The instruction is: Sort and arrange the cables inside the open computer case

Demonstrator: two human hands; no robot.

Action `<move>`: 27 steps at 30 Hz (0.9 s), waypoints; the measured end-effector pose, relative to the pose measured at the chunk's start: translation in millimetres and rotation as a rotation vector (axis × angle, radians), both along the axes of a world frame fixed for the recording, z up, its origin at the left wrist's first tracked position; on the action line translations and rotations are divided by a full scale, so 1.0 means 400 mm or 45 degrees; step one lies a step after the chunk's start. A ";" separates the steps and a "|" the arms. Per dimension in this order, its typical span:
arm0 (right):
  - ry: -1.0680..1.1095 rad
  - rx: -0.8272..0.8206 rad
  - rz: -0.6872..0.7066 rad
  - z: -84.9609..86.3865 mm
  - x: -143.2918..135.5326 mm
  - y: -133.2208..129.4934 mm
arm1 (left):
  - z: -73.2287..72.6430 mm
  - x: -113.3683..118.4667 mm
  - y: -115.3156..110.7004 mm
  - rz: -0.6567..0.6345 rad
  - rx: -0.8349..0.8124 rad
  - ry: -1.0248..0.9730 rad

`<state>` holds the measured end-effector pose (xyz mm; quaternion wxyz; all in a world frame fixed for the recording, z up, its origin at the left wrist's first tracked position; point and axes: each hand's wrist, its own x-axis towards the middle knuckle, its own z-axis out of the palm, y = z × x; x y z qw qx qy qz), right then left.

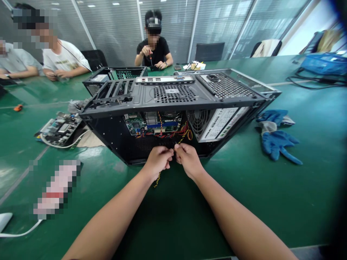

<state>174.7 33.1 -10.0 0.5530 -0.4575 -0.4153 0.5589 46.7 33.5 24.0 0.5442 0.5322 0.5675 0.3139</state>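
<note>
A black computer case (108, 139) lies on its side on the green table, its open side facing me. Inside sit a green motherboard (132, 124) and a power supply (217, 124) with a white label and a fan grille. A yellow-and-black twisted cable (185, 138) runs out of the case to my hands and hangs below them. My left hand (159, 159) and my right hand (187, 157) are both closed on this cable, fingertips almost touching, in front of the case opening. What lies between the fingertips is hidden.
Left of the case lies a loose circuit board (61, 128). Blue gloves (279, 142) lie at the right, and a blue basket (325, 64) with black cables stands farther back. A second case (99, 79) is behind mine. People (154, 47) sit across the table.
</note>
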 end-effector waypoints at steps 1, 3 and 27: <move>0.003 -0.002 -0.006 0.001 -0.001 0.000 | -0.002 0.000 0.002 0.009 -0.084 -0.092; 0.007 -0.008 -0.033 0.000 -0.002 -0.001 | -0.006 -0.001 0.004 0.008 -0.088 -0.147; -0.214 0.057 -0.105 -0.019 0.006 0.009 | 0.001 0.001 -0.019 -0.096 0.876 0.726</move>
